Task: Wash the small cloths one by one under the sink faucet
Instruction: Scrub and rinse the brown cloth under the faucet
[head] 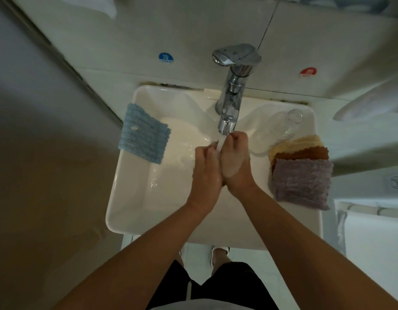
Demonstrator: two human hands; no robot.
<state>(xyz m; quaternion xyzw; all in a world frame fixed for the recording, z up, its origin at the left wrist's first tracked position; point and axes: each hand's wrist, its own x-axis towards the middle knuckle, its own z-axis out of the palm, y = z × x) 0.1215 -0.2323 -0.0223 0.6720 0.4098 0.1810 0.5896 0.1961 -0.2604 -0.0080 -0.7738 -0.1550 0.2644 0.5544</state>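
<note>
Both hands are pressed together right under the chrome faucet (232, 86), a smooth, shiny spout with a broad flat lever on top, and a white stream of water (220, 143) falls straight onto them. The left hand (205, 168) and the right hand (234, 156) sit side by side, touching along their inner edges, fingers curled in toward the stream; something pale shows between the fingertips, but whether they are clamped on a cloth cannot be told from here. They hover over the glossy white basin (135, 198), a rectangular ceramic bowl with rounded corners and wet glints on its floor. On the basin's left rim lies the blue cloth (143, 136), a fluffy ribbed square draped over the edge, half in and half out. On the right rim sits the waiting pile: the purple cloth (301, 183) on top, plush and ridged with a scalloped edge, the brown cloth (301, 153) peeking out from under it, and the yellow cloth (299, 142) lowest and farthest back, all overlapping like shingles. Just behind the pile, a clear glass (291, 124) lies near the right back corner. On the tiled wall, a round blue sticker (166, 57) reads COLD at left, a red sticker (308, 72) at right.
</note>
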